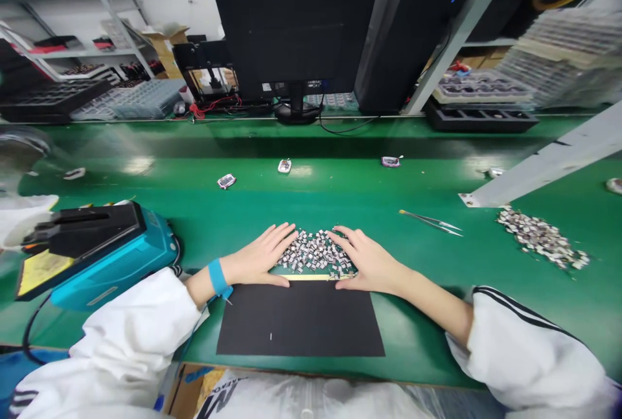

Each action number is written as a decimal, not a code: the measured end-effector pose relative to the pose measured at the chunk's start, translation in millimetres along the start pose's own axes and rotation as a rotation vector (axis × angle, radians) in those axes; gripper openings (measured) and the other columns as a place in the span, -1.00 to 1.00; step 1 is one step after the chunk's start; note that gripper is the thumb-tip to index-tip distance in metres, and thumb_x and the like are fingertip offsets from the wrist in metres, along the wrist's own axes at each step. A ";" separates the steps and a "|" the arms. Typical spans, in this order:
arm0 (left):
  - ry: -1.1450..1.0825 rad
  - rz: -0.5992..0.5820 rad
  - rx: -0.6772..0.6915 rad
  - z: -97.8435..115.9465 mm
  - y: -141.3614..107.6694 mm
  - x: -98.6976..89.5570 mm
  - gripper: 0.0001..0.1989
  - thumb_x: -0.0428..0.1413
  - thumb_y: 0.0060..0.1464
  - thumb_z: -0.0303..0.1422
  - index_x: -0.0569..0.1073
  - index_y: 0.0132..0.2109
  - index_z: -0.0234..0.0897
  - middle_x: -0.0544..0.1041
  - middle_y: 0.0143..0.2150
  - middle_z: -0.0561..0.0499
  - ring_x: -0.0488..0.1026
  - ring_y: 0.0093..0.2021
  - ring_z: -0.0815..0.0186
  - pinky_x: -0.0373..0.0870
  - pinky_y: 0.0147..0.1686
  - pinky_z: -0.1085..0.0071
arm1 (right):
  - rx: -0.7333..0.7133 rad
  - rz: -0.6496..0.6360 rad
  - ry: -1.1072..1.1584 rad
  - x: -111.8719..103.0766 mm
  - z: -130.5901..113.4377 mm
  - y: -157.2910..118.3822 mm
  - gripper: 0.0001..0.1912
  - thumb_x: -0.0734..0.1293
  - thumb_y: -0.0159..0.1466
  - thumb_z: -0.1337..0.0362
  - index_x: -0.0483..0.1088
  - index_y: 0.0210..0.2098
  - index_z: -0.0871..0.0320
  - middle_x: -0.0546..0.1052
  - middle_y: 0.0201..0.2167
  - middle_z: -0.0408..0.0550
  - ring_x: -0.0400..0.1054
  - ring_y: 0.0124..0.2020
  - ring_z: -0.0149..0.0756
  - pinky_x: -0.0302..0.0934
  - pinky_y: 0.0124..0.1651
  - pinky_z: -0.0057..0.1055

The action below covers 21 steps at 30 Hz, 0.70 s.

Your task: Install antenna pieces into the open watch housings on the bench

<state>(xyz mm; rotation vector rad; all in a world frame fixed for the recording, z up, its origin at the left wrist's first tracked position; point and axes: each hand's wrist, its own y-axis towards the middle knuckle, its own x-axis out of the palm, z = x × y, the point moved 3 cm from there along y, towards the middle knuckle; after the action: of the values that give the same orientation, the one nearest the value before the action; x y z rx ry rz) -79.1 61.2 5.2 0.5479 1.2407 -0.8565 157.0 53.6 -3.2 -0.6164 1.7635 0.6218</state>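
Note:
A heap of small silvery parts (315, 250) lies on the green table, too small for me to name their kind. On its left side rests my left hand (262, 256), palm down with the fingers stretched out and a blue band round the wrist. My right hand (367, 258) curves around the heap's right side, fingers apart, touching the parts. Both thumbs lie near a pale yellow strip (311, 277) along the top edge of a black sheet (301, 322). A tiny white sliver (271, 336) sits on that sheet.
Tweezers (430, 221) and a second heap of small parts (541, 236) lie to the right. A blue soldering station (116, 257) stands at left. Several small devices, among them a white one (284, 166), lie farther back, before a monitor (296, 37). A slanted metal post (544, 160) stands at right.

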 end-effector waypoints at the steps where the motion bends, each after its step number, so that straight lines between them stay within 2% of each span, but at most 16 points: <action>1: 0.008 0.002 0.001 1.0 2.8 1.1 -0.08 -0.10 -0.08 0.11 -0.32 0.22 -0.36 -0.22 0.26 -0.23 -0.28 0.25 0.05 -0.18 0.18 0.06 | -0.002 0.009 0.000 1.1 0.1 2.8 -0.05 0.33 -0.07 -0.09 -0.07 0.16 0.22 0.08 0.11 0.13 0.06 0.02 -0.04 0.09 0.03 -0.13; 5: 0.024 0.017 -0.017 -1.0 11.7 3.7 -0.14 -0.13 -0.04 0.09 -0.27 0.22 -0.36 -0.15 0.26 -0.18 -0.24 0.26 0.12 -0.18 0.20 0.12 | -0.012 0.039 0.013 2.8 5.9 11.8 -0.23 0.26 0.03 -0.07 0.02 0.11 0.21 0.18 0.01 0.10 0.12 -0.05 -0.12 0.15 -0.03 -0.19; 7: 0.032 0.027 -0.026 -0.5 12.4 0.6 -0.17 -0.14 -0.01 0.06 -0.25 0.22 -0.38 -0.13 0.26 -0.18 -0.23 0.26 0.14 -0.18 0.20 0.14 | -0.008 0.051 0.018 0.4 11.0 14.3 -0.25 0.22 0.06 -0.10 0.03 0.11 0.21 0.19 0.00 0.10 0.12 -0.05 -0.13 0.15 -0.03 -0.19; 11: 0.062 0.049 0.005 20.7 1.6 -14.8 -0.23 -0.10 0.02 -0.01 -0.20 0.22 -0.35 -0.14 0.26 -0.16 -0.28 0.26 0.12 -0.24 0.21 0.09 | 0.015 0.056 0.023 -7.0 20.5 11.6 -0.22 0.19 0.06 -0.15 0.00 0.11 0.19 0.14 0.05 0.09 0.10 -0.02 -0.13 0.12 0.00 -0.19; 13: 0.077 0.019 0.103 41.4 -7.6 -18.8 -0.33 -0.11 0.08 -0.10 -0.16 0.22 -0.30 -0.10 0.26 -0.12 -0.23 0.26 0.14 -0.21 0.21 0.11 | 0.026 0.048 0.026 -8.4 23.8 8.2 -0.18 0.21 0.03 -0.16 -0.01 0.13 0.18 0.11 0.08 0.08 0.07 0.00 -0.12 0.10 0.02 -0.19; 16: 0.045 -0.107 0.291 70.4 -17.8 -10.8 -0.45 -0.19 0.14 -0.17 -0.10 0.21 -0.29 -0.07 0.25 -0.07 -0.18 0.25 0.21 -0.17 0.21 0.18 | 0.054 0.049 0.030 -6.3 26.5 6.0 -0.10 0.26 -0.02 -0.15 -0.05 0.15 0.22 0.07 0.11 0.12 0.05 0.02 -0.08 0.09 0.03 -0.15; 18: 0.000 -0.168 0.375 81.4 -18.6 -1.3 -0.50 -0.26 0.17 -0.19 -0.09 0.20 -0.28 -0.06 0.25 -0.02 -0.16 0.25 0.27 -0.21 0.22 0.21 | 0.060 0.057 0.036 -3.4 25.4 7.5 -0.11 0.27 -0.03 -0.14 -0.03 0.14 0.23 0.08 0.10 0.13 0.06 0.01 -0.07 0.10 0.02 -0.14; 21: -0.056 -0.214 0.440 86.2 -12.7 8.9 -0.53 -0.31 0.19 -0.21 -0.06 0.20 -0.27 -0.05 0.25 0.03 -0.15 0.25 0.32 -0.26 0.23 0.24 | 0.052 0.070 0.043 -0.2 19.7 11.9 -0.19 0.27 -0.01 -0.13 0.05 0.11 0.18 0.12 0.08 0.10 0.07 0.00 -0.06 0.09 0.02 -0.12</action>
<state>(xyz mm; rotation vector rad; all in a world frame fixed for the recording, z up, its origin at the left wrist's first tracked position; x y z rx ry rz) -38.2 -14.8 20.3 0.7434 1.0738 -1.3329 162.6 75.7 -6.7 -0.5380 1.8419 0.6130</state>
